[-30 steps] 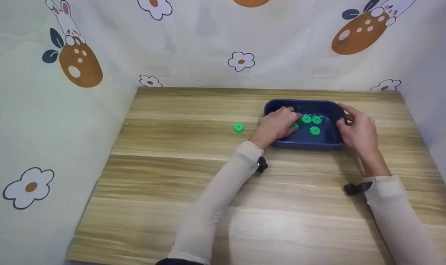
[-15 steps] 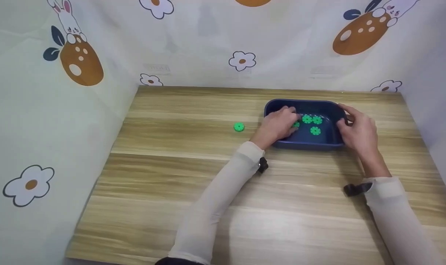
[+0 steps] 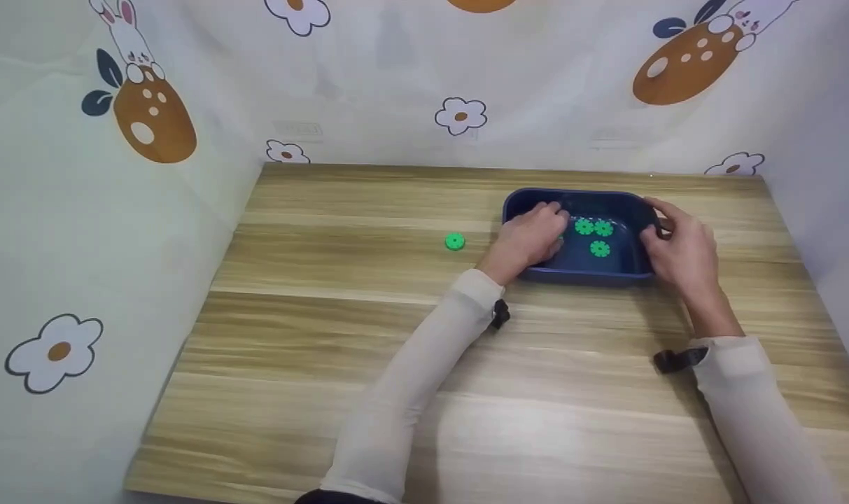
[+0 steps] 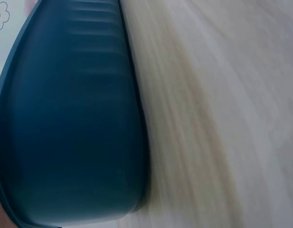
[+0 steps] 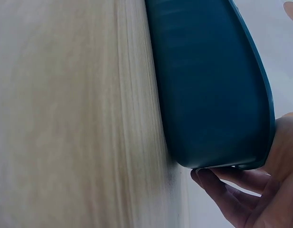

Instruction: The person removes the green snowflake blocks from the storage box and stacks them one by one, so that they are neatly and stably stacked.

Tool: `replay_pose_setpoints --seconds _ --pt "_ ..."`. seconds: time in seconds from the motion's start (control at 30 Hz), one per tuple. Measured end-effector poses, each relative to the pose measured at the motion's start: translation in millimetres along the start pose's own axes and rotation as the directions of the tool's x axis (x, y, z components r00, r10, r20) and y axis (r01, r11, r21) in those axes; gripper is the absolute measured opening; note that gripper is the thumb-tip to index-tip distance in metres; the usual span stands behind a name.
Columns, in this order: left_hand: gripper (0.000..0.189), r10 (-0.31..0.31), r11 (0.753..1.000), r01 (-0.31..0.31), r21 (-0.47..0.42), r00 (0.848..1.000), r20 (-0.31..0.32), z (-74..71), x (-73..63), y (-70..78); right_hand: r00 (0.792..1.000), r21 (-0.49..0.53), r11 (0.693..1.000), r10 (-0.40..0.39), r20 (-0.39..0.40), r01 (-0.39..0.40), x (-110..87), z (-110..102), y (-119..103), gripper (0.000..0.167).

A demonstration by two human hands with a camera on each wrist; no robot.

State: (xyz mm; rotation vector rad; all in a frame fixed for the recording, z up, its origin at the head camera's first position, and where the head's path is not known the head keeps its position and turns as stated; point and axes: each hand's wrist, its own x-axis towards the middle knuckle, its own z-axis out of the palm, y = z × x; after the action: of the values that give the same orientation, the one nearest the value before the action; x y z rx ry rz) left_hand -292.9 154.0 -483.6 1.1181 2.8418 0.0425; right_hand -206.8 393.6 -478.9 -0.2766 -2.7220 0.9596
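A dark blue, round-cornered plastic tray (image 3: 584,277) stands on the wooden table. My left hand (image 3: 530,235) reaches over its left side, fingers curled down inside, and pinches a green notched disc (image 3: 560,239) that is almost wholly hidden behind the fingertips. Three more green notched discs (image 3: 600,248) lie flat on the tray floor, to the right of that hand. At the tray's right end my right hand (image 3: 684,248) grips the wall, thumb inside the rim and fingers outside. In the right wrist view those fingers (image 5: 224,194) curl along the tray's end.
One green disc (image 3: 455,241) lies on the table (image 3: 340,350) to the left of the tray. Behind the table hangs a pale curtain (image 3: 368,77) printed with flowers and rabbits. Smooth tray wall (image 4: 75,128) fills much of the left wrist view.
The left fingers have curled in further, and the green disc at their tips shows less than before. My right hand and the tray have stayed in place.
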Motion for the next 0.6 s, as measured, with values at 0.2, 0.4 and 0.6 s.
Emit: replay_pose_setpoints --seconds 0.2,0.4,0.6 --pt "0.044 -0.007 1.000 0.007 -0.009 1.000 0.002 -1.4 -0.7 0.1 1.000 0.004 1.000 0.000 0.001 0.000 -0.1 0.2 -0.5 0.052" --pt "0.043 -0.001 1.000 0.000 -0.027 1.000 -0.014 -0.9 -0.8 -0.3 1.000 0.015 1.000 -0.001 0.000 0.001 0.1 0.3 -0.9 0.052" --pt "0.041 0.011 1.000 -0.012 -0.025 0.999 -0.037 1.0 -0.9 -1.5 1.000 0.005 1.000 -0.005 -0.009 0.005 0.5 1.2 0.0 0.051"
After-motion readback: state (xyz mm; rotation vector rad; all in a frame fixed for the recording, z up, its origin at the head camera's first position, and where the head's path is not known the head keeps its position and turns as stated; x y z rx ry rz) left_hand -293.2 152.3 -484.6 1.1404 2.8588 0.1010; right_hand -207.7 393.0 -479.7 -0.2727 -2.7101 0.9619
